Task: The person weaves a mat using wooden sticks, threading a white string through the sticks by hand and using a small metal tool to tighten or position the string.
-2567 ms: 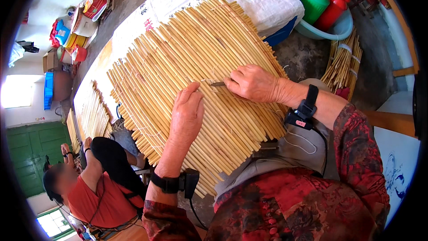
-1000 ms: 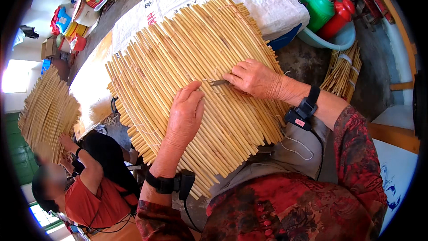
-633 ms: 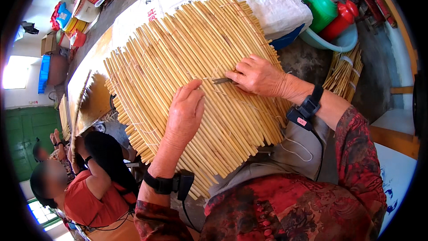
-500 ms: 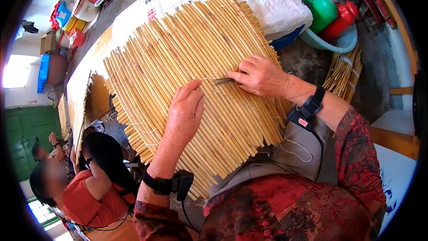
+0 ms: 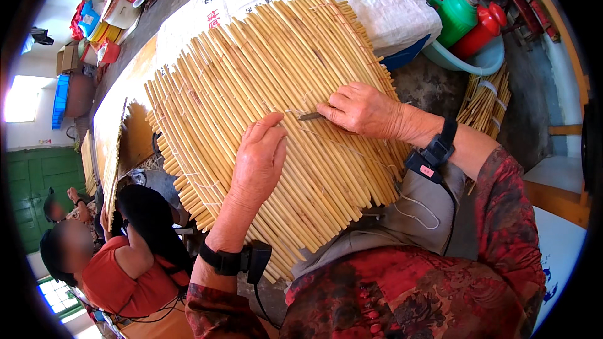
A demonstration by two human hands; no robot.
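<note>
A mat of straight yellow stalks (image 5: 251, 75), tied with rows of thin string, lies sloping from the table edge down toward my lap. My right hand (image 5: 364, 110) is closed around a small dark metal tool (image 5: 309, 115) with a narrow tip; the grip hides the rest, so its exact kind does not show. The tip points left, low over the stalks. My left hand (image 5: 259, 157) rests over the mat with its fingertips pinched together beside a short white string (image 5: 292, 111). Another loose white string (image 5: 418, 207) trails from the mat's right edge over my trouser leg.
A white printed sack cloth (image 5: 377, 6) covers the table beyond. At right stand a blue basin (image 5: 493, 56) with jugs and a tied stalk bundle (image 5: 487, 103). Another person in red (image 5: 119, 273) sits at left near a second mat (image 5: 116, 157). Cables hang from both wristbands.
My right hand has turned and shifted slightly left, and the tool's tip looks narrower now. My left hand has hardly moved.
</note>
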